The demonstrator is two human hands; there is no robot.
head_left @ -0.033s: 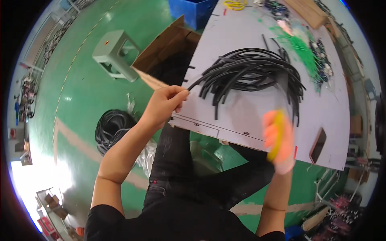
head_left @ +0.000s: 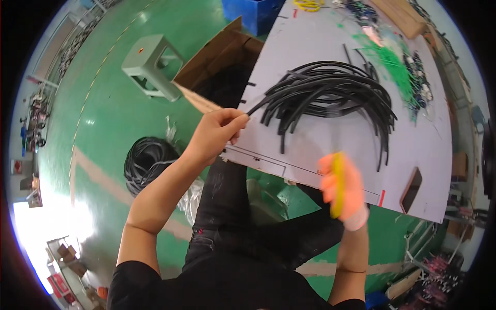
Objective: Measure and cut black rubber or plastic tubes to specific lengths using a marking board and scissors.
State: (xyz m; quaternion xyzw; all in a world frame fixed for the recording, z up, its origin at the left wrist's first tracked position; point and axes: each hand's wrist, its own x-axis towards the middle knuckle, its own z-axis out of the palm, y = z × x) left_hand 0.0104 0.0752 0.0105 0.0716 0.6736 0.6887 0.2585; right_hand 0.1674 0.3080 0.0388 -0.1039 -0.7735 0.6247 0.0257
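Observation:
My left hand (head_left: pixel 219 132) is at the table's left edge, thumb and fingers pinched on the end of a black tube (head_left: pixel 257 107). That tube runs into a loose, curved bundle of black tubes (head_left: pixel 330 85) lying on the white tabletop. My right hand (head_left: pixel 345 188), in an orange-and-white glove, is closed around the yellow handle of a knife (head_left: pixel 337 186). Its blade is a grey motion blur pointing away from me. The knife hand is over the near table edge, apart from the bundle.
An open cardboard box (head_left: pixel 206 67) with dark contents stands left of the table (head_left: pixel 310 150). A phone (head_left: pixel 412 190) lies near the right corner. Green ties (head_left: pixel 395 70) and yellow scissors (head_left: pixel 308 5) lie at the back. A black coil (head_left: pixel 147 163) and a grey stool (head_left: pixel 150 62) are on the floor.
My right hand has moved left and slightly toward me with the knife. My left hand keeps its pinch on the tube, and the view has shifted a little.

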